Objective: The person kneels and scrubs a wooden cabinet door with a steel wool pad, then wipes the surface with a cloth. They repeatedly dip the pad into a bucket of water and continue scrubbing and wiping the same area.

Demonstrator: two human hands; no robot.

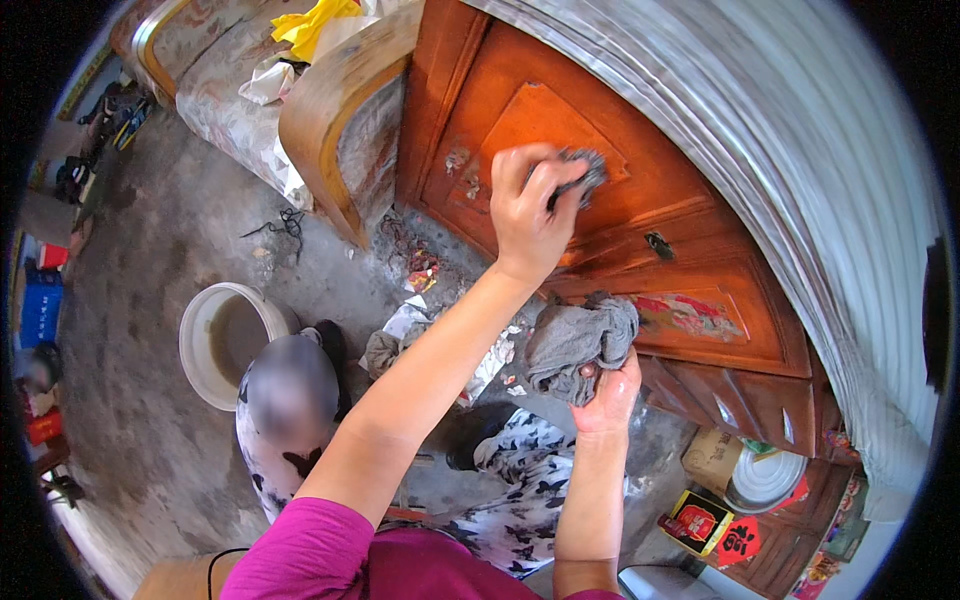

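The left hand has its fingers curled around a dark scrubber — at the upper panel of the cabinet. The right hand grips a bunched grey cloth, its fingers mostly hidden.

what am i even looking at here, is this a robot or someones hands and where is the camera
No robot here, just a person working bare-handed. The one picture comes from a fisheye camera worn on the head, looking down, so straight edges bend. The left hand holds a dark grey scrubber, blurred, at a reddish-brown wooden cabinet. The right hand holds a bunched grey rag. On the concrete floor lie paper scraps, and a white bucket of murky liquid stands to the left.
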